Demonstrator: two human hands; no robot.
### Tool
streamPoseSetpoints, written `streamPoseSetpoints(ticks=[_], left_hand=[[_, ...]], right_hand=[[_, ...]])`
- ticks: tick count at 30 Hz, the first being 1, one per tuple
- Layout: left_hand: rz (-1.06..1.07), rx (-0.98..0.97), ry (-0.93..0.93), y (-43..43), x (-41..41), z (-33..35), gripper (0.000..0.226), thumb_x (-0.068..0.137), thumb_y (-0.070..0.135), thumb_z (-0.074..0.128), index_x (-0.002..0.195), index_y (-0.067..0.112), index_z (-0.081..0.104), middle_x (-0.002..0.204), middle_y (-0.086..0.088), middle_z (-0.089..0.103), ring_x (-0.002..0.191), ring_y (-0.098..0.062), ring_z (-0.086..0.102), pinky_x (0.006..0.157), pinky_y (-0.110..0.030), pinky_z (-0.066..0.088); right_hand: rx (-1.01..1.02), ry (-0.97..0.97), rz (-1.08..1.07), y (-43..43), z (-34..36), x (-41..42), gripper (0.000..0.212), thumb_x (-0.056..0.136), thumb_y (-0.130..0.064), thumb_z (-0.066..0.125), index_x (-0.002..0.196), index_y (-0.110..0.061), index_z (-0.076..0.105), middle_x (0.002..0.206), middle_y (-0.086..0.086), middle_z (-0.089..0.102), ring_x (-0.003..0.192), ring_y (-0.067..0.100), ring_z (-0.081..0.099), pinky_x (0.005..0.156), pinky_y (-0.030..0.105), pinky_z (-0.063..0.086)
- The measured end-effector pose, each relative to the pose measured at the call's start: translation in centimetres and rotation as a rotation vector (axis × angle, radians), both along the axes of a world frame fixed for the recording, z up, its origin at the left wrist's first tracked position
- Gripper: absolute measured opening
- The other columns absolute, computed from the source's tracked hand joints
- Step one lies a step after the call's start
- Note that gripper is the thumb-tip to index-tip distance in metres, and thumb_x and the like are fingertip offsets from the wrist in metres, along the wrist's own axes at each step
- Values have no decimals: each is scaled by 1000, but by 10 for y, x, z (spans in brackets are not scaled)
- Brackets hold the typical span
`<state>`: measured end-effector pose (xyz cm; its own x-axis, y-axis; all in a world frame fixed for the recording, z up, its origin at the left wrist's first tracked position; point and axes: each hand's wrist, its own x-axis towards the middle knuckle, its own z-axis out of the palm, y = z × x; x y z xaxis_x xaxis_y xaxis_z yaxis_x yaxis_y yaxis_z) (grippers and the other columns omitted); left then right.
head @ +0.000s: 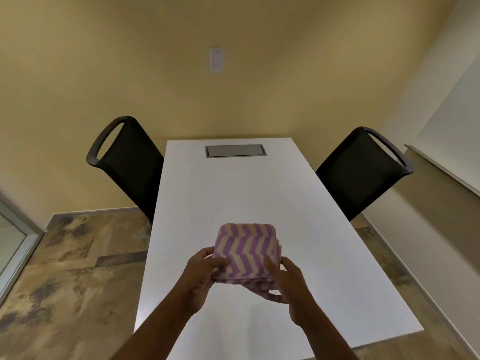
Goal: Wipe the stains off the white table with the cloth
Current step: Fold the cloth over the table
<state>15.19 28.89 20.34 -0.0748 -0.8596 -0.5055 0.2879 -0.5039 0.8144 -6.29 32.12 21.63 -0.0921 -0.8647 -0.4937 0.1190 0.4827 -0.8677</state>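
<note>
A folded cloth (246, 249) with purple and cream zigzag stripes is held above the near half of the white table (233, 193). My left hand (201, 276) grips its near left edge, thumb on top. My right hand (288, 287) grips its near right corner from the side and below. The cloth looks lifted off the table, its far end tilted up. I cannot make out any stains on the white surface in this view.
A grey metal hatch (235, 151) is set into the table's far end. A black chair (124, 162) stands at the left side, another black chair (363, 170) at the right. A beige wall lies behind, stone-patterned floor (72, 268) on the left.
</note>
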Motion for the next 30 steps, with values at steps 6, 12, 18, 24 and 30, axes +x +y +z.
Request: streamPoseSetpoints(ticks=[6, 12, 18, 24, 30], left_hand=[[49, 10, -15, -56, -14, -12, 42, 82, 1, 77, 120, 11, 62, 109, -14, 76, 98, -35, 75, 71, -37, 63], [77, 13, -50, -126, -41, -16, 45, 85, 2, 75, 123, 19, 61, 115, -12, 74, 104, -34, 72, 72, -37, 63], [206, 49, -88, -210, -76, -35, 37, 84, -1, 74, 117, 15, 65, 109, -16, 75, 94, -32, 75, 71, -36, 63], [246, 11, -182, -297, -99, -65, 41, 83, -7, 68, 117, 13, 62, 103, -17, 76, 89, -26, 74, 67, -27, 58], [268, -53, -255, -373, -107, -102, 47, 85, -6, 70, 126, 14, 58, 111, -15, 74, 97, -27, 72, 67, -25, 59]], right_hand=[[-2, 49, -39, -63, -8, -12, 19, 97, -23, 69, 115, -15, 65, 105, 11, 76, 87, 27, 77, 62, 31, 61], [-22, 51, -26, -150, -18, -38, 14, 98, -12, 66, 112, -15, 65, 102, 15, 76, 91, 34, 76, 61, 29, 61], [-26, 99, -38, -254, -45, -67, 14, 96, -10, 66, 109, -9, 63, 105, 15, 73, 90, 30, 75, 60, 28, 60], [-51, 117, -65, -349, -86, -82, 9, 94, -7, 65, 103, -7, 62, 100, 15, 71, 81, 28, 74, 64, 33, 62], [-106, 147, -54, -428, -118, -83, 11, 93, -2, 61, 98, -12, 61, 92, 11, 71, 71, 23, 73, 73, 41, 63]])
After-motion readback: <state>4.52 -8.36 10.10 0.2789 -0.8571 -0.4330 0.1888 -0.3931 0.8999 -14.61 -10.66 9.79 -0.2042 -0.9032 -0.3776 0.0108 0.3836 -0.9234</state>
